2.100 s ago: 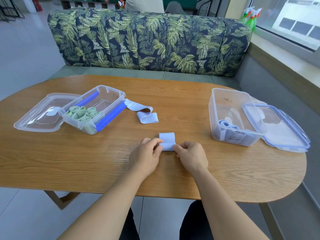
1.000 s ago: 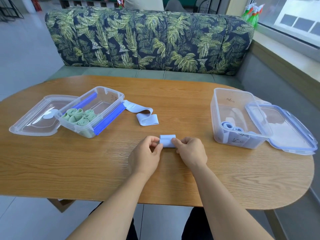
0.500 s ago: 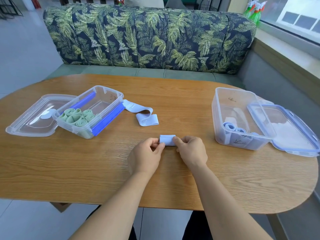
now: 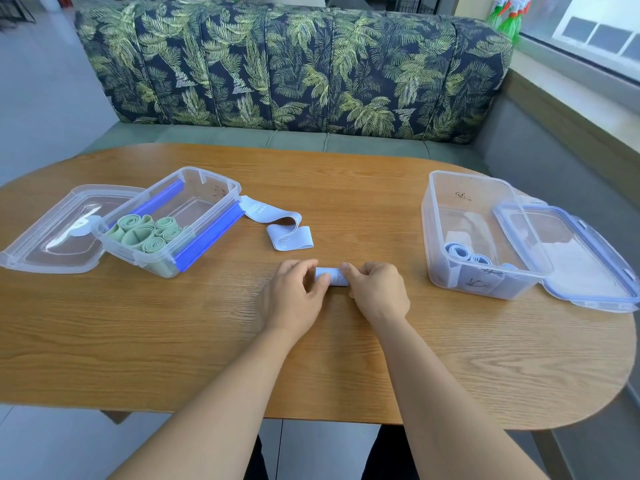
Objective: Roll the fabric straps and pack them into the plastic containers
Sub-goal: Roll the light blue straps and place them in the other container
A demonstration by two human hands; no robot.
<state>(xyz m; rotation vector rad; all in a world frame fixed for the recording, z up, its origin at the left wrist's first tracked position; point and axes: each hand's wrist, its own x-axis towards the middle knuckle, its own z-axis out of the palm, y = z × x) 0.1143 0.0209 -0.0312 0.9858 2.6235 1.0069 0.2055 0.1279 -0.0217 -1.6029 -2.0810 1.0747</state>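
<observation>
Both hands' fingers [image 4: 323,279] pinch the pale-blue strap [image 4: 331,276], a short tight roll

The flat blue tail ahead of the strap roll [image 4: 331,276] is gone. It is now fully rolled. The left hand [image 4: 294,295] and right hand [image 4: 375,293] pinch its ends closer.

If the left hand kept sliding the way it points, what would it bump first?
The rolled blue strap: the left hand pinches one end of it, and the right hand holds the other. Beyond that, probably just bare table.
</observation>
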